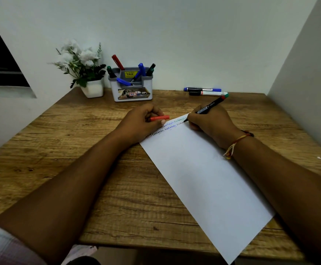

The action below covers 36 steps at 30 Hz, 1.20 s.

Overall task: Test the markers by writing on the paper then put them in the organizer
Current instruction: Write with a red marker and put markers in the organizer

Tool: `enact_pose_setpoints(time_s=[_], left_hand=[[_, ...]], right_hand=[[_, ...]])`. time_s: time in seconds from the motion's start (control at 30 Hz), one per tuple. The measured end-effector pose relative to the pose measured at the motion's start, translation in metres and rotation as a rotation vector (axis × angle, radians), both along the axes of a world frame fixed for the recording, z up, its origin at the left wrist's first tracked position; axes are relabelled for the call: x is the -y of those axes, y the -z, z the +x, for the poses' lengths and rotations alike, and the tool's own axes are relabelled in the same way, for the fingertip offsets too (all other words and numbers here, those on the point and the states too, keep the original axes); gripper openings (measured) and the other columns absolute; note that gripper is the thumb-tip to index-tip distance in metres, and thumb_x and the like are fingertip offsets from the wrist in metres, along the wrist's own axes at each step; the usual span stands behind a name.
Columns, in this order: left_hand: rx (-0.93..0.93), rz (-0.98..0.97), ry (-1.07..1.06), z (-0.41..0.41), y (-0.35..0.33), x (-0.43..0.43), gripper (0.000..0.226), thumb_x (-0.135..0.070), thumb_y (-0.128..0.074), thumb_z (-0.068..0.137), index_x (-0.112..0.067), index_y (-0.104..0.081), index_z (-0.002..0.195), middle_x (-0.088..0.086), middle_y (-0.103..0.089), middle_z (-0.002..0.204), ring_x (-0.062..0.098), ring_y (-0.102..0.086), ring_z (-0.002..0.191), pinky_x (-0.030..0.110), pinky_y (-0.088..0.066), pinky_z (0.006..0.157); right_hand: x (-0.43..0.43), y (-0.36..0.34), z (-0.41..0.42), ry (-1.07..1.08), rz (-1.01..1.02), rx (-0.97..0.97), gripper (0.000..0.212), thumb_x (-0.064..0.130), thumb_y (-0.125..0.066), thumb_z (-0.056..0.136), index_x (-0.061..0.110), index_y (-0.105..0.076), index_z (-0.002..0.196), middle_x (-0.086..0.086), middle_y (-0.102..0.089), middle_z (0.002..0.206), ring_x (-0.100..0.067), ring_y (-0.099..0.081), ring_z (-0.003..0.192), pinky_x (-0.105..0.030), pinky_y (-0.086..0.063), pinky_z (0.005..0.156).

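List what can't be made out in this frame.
Head view only:
- Writing on the paper: too small to read; its left end lies under the left hand.
- Red cap: one end hidden by the left hand's fingers.
- Organizer: its walls hide the stored markers' lower ends.
- Marker in the right hand: barrel print blurred.
- Paper's near corner: cut off by bottom edge.

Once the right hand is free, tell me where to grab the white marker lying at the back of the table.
Best pinch the white marker mid-barrel, coming from above and the near side. It lies flat, crosswise by the back edge of the table, and the blue-capped marker lies close behind it, crowding the far side. The right hand, gripping a black marker, is nearest.
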<state>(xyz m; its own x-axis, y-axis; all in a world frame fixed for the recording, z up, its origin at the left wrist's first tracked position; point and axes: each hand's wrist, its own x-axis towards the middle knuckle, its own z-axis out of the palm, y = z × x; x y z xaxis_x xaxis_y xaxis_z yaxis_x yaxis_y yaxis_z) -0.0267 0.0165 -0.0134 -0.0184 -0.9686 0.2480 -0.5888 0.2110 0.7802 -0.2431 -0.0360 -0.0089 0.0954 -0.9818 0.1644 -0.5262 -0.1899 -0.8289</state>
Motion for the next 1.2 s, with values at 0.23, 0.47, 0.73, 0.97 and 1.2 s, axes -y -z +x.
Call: enact_pose_setpoints(time_s=[0.23,0.47,0.73,0.97,1.2], left_hand=[[0.001,0.002,0.003,0.0011,0.0013,0.0015,0.020,-0.032,-0.074,0.086,-0.028,-0.067,0.104,-0.011,-0.070,0.101,0.006,-0.065,0.095,0.023,-0.050,0.076],[0.002,0.007,0.004,0.0021,0.0017,0.0019,0.020,-0.032,-0.074,0.086,-0.028,-0.067,0.104,-0.011,-0.070,0.102,0.007,-0.066,0.096,0.028,-0.054,0.080],[0.006,0.013,0.004,-0.0006,-0.0009,-0.0004,0.019,-0.032,-0.073,0.087,-0.028,-0.067,0.105,-0.012,-0.070,0.100,0.006,-0.065,0.094,0.024,-0.052,0.076],[0.013,0.008,-0.006,-0.0009,-0.0020,-0.0013,0.021,-0.030,-0.074,0.087,-0.026,-0.067,0.106,-0.012,-0.069,0.101,0.005,-0.065,0.093,0.023,-0.050,0.072],[-0.030,-0.011,-0.005,0.0009,0.0003,0.0006,0.021,-0.029,-0.075,0.086,-0.027,-0.067,0.105,-0.010,-0.071,0.103,0.008,-0.066,0.098,0.029,-0.054,0.082]], right_hand=[[0.0010,0.0000,-0.0003,0.036,0.008,-0.012,0.027,0.022,-0.064,0.076,0.015,-0.062,0.050,0.004,-0.064,0.051,-0.006,-0.056,0.052,-0.028,-0.042,0.059],[-0.0008,-0.0016,0.0002,0.035,0.016,0.002,0.020,0.019,-0.063,0.075,0.015,-0.065,0.056,0.003,-0.067,0.054,-0.007,-0.059,0.056,-0.028,-0.045,0.062],[-0.0021,-0.0041,0.0010,-0.001,0.032,-0.008,0.022,0.019,-0.065,0.081,0.018,-0.061,0.059,0.003,-0.062,0.051,-0.010,-0.056,0.054,-0.030,-0.045,0.062],[-0.0027,-0.0060,-0.0008,0.033,0.030,0.007,0.022,0.016,-0.061,0.083,0.018,-0.062,0.062,0.001,-0.067,0.056,-0.011,-0.060,0.058,-0.034,-0.050,0.067],[-0.0077,-0.0099,-0.0025,-0.088,0.091,0.413,0.008,0.000,-0.068,0.094,0.008,-0.067,0.093,-0.010,-0.070,0.081,-0.009,-0.066,0.063,-0.018,-0.054,0.055]])
